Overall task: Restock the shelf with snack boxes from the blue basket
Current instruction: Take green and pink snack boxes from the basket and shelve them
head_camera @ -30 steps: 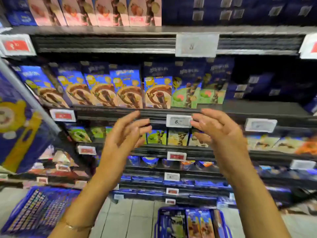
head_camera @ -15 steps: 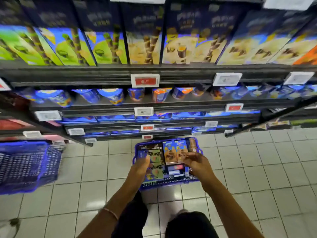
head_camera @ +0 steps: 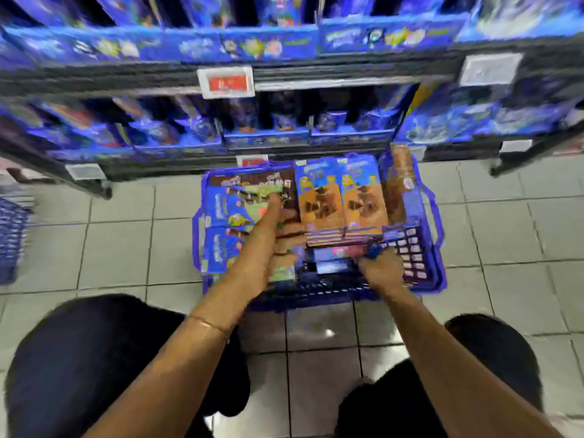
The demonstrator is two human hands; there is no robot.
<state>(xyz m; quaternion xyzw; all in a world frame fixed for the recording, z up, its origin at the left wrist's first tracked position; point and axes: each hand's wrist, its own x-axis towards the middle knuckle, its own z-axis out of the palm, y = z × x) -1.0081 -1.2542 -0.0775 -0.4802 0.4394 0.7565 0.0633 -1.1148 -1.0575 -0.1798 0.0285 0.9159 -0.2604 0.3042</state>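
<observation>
Pale floor tiles point(head_camera: 120, 248) covered the near ground. A red price tag point(head_camera: 225, 82) hung far centre, a white tag point(head_camera: 489, 69) (badly blurred) far right; a second blue crate point(head_camera: 12, 238) stood at the left edge.

Bright overhead light, heavy motion blur.

A: Where is the left hand point(head_camera: 268, 245)?
B: Down in the blue basket point(head_camera: 410, 254), thumb along a green box point(head_camera: 260, 192), fingers curled round its edge.
A: And the right hand point(head_camera: 380, 270)?
B: Right of the left one, nearer the body, knuckles up over flat boxes point(head_camera: 331, 259). Blur hides its grip.
A: Beyond it?
B: A stack of orange boxes point(head_camera: 341, 203), past both hands. Right of those, a brown box point(head_camera: 401, 184) stands upright.
A: Further out?
B: A low shelf point(head_camera: 316, 75) with a red price tag point(head_camera: 226, 82). Tiled floor point(head_camera: 126, 241) lies left of the left hand, and there is a thin bracelet point(head_camera: 208, 325) on that wrist.
</observation>
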